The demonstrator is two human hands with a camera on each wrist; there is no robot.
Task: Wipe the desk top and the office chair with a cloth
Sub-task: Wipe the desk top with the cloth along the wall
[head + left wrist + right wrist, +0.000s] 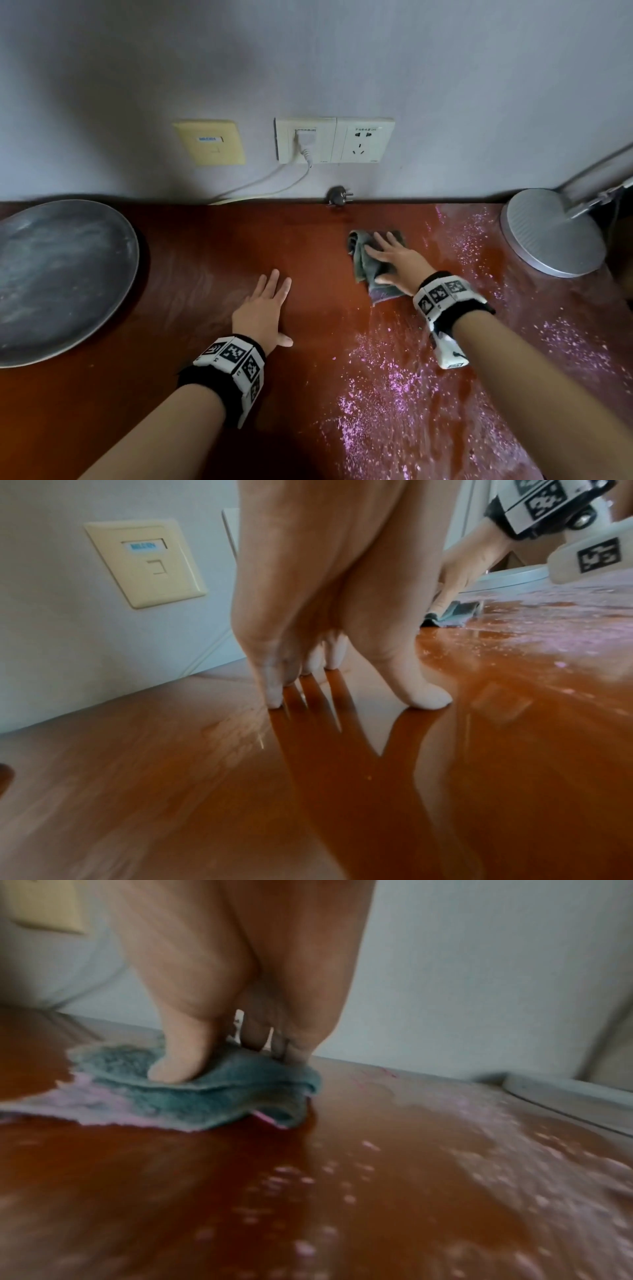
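A crumpled grey-green cloth [364, 265] [219, 1093] lies on the red-brown desk top [205, 257] near the back wall. My right hand [394, 258] [222, 1053] presses flat on the cloth with straight, spread fingers. Pinkish-white dust [394, 387] speckles the desk's right half, from the cloth toward the front edge. My left hand [267, 305] [342, 669] rests flat on the desk's darker, dust-free middle, fingers straight and holding nothing. The cloth's edge [452, 615] shows under the right hand in the left wrist view. No chair is in view.
A large round grey tray [58, 277] sits at the left. A silver lamp base [551, 233] stands at the back right, its arm rising right. Wall sockets [334, 140], a cream data plate [209, 142], white cables [260, 185] and a loose dark plug [337, 197] line the back wall.
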